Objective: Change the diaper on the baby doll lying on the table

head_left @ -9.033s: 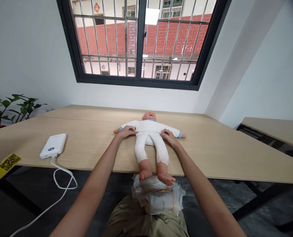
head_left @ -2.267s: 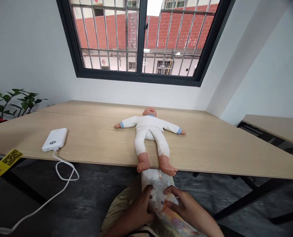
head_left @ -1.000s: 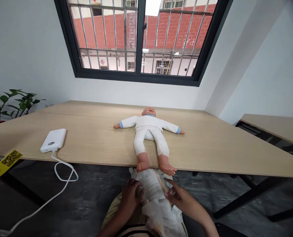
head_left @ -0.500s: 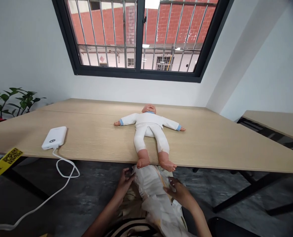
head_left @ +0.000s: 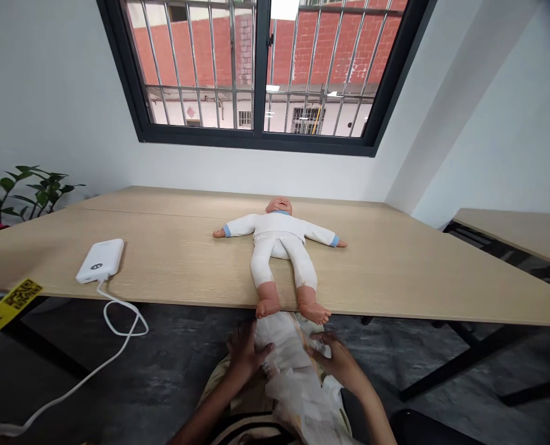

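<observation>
Across my lap lies a white diaper [head_left: 287,352], unfolded lengthwise, with a thin yellowish stripe along its right side. My left hand [head_left: 248,352] is at its left edge, thumb stretched over the white surface and apart from the fingers. At the right edge, my right hand [head_left: 337,361] has the diaper's side between thumb and fingers. Just beyond, a baby doll [head_left: 279,238] in white clothes with blue cuffs lies on its back, its bare feet reaching past the table's front edge above the diaper's far end.
The doll rests on a light wooden table [head_left: 173,259]. On the left are a white power bank [head_left: 101,259] with a white cable [head_left: 122,346] hanging down, a yellow tag [head_left: 8,309] and a green plant [head_left: 18,191]. A black seat [head_left: 430,429] shows at lower right.
My left hand has shifted right and inward over the diaper's edge, its thumb now on the surface. The right hand stays almost in place. The doll has not moved.
</observation>
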Demonstrator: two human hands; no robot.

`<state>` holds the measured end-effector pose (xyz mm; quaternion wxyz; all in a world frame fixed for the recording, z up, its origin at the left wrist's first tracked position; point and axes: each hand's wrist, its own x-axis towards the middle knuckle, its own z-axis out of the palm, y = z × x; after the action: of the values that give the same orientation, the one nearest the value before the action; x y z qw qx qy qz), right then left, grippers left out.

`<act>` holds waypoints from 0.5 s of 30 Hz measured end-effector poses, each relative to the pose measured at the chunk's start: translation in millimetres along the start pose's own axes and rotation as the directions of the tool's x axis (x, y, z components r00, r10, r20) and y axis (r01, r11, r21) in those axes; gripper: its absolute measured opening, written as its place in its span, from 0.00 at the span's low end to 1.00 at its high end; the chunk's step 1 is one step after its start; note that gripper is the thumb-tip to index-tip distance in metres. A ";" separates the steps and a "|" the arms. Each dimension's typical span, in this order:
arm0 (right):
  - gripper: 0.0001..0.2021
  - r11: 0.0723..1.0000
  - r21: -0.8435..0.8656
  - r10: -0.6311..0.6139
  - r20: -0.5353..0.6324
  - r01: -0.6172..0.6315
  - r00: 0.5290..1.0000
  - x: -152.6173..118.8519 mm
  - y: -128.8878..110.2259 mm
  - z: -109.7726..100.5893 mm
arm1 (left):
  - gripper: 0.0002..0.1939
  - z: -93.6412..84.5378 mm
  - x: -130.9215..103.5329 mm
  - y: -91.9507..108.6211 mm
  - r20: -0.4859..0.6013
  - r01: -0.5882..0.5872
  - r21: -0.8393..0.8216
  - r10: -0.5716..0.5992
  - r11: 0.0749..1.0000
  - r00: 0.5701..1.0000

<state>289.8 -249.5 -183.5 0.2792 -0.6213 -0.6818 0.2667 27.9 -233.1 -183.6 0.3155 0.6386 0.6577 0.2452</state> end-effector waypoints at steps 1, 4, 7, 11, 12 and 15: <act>0.26 1.000 -0.021 0.011 -0.052 -0.012 0.999 0.4 5.8 -3.4 | 0.41 0.6 -4.0 1.8 -0.003 -0.012 0.011 0.012 1.000 1.000; 0.26 0.971 -0.165 0.164 -0.077 -0.175 0.983 -2.0 20.0 -20.5 | 0.38 -2.6 -14.2 3.7 -0.041 -0.022 0.015 0.023 1.000 0.999; 0.29 0.868 -0.238 0.473 0.128 -0.436 0.872 -9.9 22.3 -35.8 | 0.23 -11.6 -20.5 -1.1 -0.023 0.003 0.064 -0.001 0.998 1.000; 0.36 0.784 -0.134 0.602 0.398 -0.605 0.692 -17.7 10.5 -32.3 | 0.17 -15.9 -21.8 -11.4 0.035 0.005 0.143 -0.010 0.990 0.999; 0.36 0.781 -0.099 0.593 0.427 -0.616 0.683 -17.6 7.7 -28.5 | 0.18 -13.8 -20.5 -13.1 0.035 -0.003 0.131 -0.001 0.991 0.999; 0.31 0.878 -0.009 0.449 0.358 -0.478 0.819 -12.8 4.4 -19.5 | 0.21 -2.0 -11.9 -14.9 0.049 0.011 -0.010 -0.010 1.000 0.999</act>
<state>307.6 -261.5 -173.6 0.1053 -0.6992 -0.5372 0.4599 16.1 -245.8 -191.9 0.3362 0.6393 0.6518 0.2312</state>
